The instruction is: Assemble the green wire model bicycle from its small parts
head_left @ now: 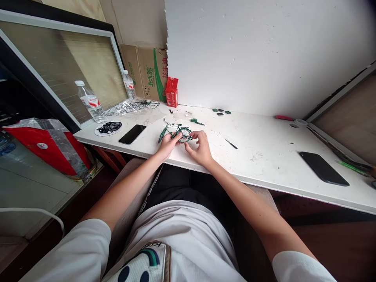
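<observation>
A small green model bicycle point(178, 128) is upright near the table's front edge, its handlebar toward the left. My left hand point(169, 145) grips it low at the middle, thumb lying toward the rear wheel. At the back of that wheel, my right hand point(200, 148) has its thumb and index finger bent close to the rim. Whether a tiny part sits between those fingertips is too small to make out. Just beyond the bicycle lies a loose green piece point(197, 122). A thin black tool point(231, 144) rests to the right of my right hand.
Left of the bicycle are a black phone point(132, 134), a round dish point(108, 128) of dark parts and a water bottle point(91, 102). Farther back stand a red box point(172, 92) and a cardboard carton point(147, 74). A dark phone-like slab point(324, 168) lies at right.
</observation>
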{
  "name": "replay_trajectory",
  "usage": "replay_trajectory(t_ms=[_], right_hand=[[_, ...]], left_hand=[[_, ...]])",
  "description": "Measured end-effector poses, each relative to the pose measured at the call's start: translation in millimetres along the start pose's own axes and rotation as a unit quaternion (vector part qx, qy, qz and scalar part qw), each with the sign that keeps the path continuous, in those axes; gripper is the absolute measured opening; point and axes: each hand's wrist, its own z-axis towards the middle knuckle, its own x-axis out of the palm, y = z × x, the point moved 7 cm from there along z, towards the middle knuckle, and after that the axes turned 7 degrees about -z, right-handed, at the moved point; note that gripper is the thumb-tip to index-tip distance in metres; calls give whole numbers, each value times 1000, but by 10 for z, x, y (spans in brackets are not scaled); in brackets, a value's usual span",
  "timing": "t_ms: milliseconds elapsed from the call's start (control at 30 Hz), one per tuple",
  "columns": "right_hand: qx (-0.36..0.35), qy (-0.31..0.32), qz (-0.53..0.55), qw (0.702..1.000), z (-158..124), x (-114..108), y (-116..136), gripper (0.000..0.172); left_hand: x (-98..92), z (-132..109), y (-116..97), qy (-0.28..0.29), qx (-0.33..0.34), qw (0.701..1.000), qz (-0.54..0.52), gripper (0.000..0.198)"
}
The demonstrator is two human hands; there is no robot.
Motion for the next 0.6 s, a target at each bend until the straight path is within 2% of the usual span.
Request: replay_trajectory(t_ms=[267, 600], right_hand=[[-30, 11, 1, 999, -9, 26, 48, 30], [-42, 29, 9, 999, -17, 35, 80, 32]], left_hand=[[-19, -4, -9, -16, -7, 1000, -19, 46], [-31, 0, 1, -8, -22, 999, -36, 44]])
